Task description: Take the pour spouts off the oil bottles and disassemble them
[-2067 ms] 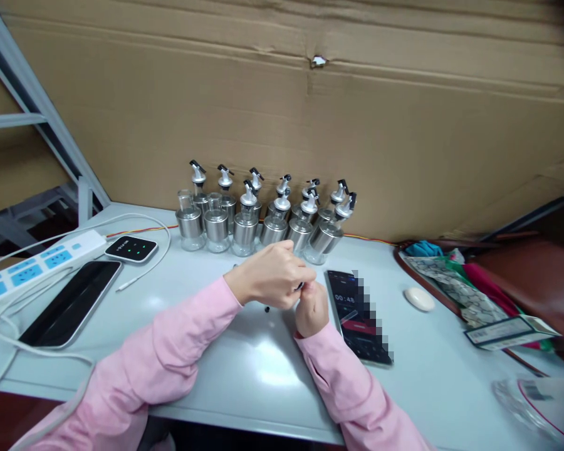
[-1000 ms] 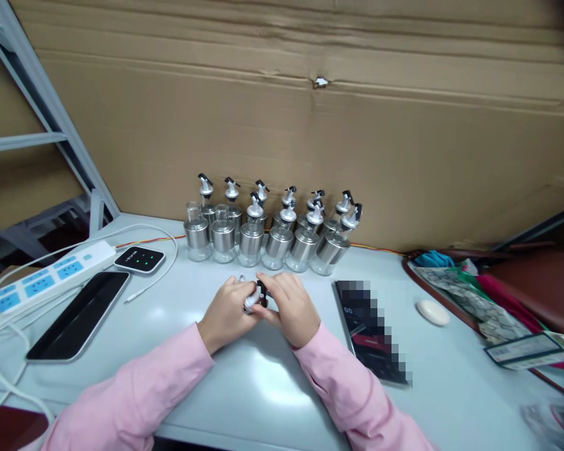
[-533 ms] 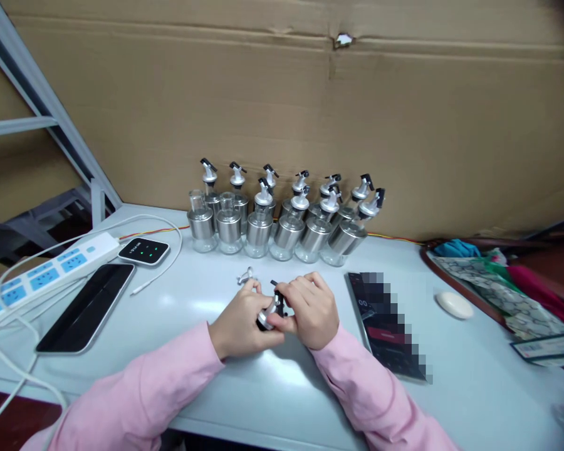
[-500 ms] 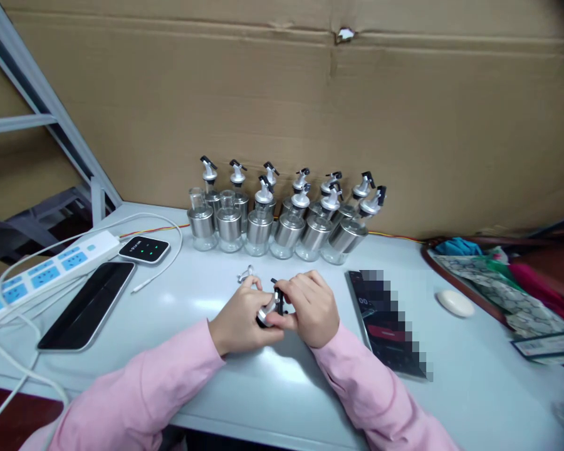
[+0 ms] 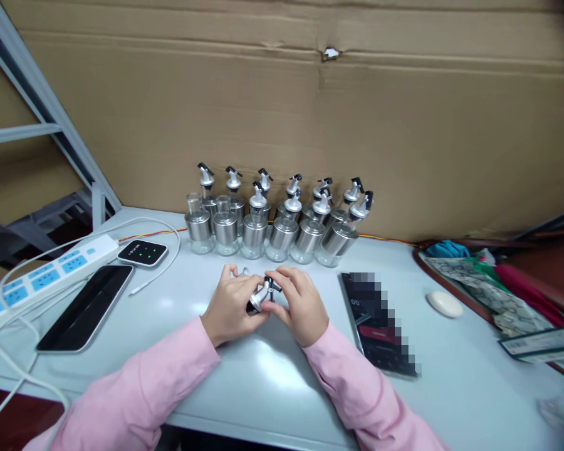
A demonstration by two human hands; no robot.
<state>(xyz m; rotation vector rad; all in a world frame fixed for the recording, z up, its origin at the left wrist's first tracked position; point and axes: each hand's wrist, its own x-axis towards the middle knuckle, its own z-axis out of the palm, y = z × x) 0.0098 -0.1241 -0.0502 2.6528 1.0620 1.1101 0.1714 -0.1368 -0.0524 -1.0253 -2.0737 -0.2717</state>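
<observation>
Above the table, my left hand [image 5: 229,308] is closed round the silver body of a bottle pour spout [image 5: 260,297]. From the other side, my right hand [image 5: 303,305] pinches the black flip lever [image 5: 272,287] at its top between thumb and fingers. A small silver piece [image 5: 245,271] peeks out behind my left fingers, mostly hidden. Beyond my hands stand two rows of glass bottles with steel sleeves. The front-left bottle [image 5: 199,227] and its neighbour [image 5: 226,228] have bare necks; the others in view carry silver spouts with black levers.
A phone with a lit, partly blurred screen [image 5: 378,332] lies to the right, near a white oval object [image 5: 444,304]. On the left are a dark phone [image 5: 87,307], a power strip [image 5: 51,275], a small black device [image 5: 143,252] and loose cables. Cardboard [image 5: 263,113] backs the table.
The lever end of the spout has tilted upward, and my left hand has turned with its forefinger raised, covering more of the small silver piece. The camera view has shifted slightly.
</observation>
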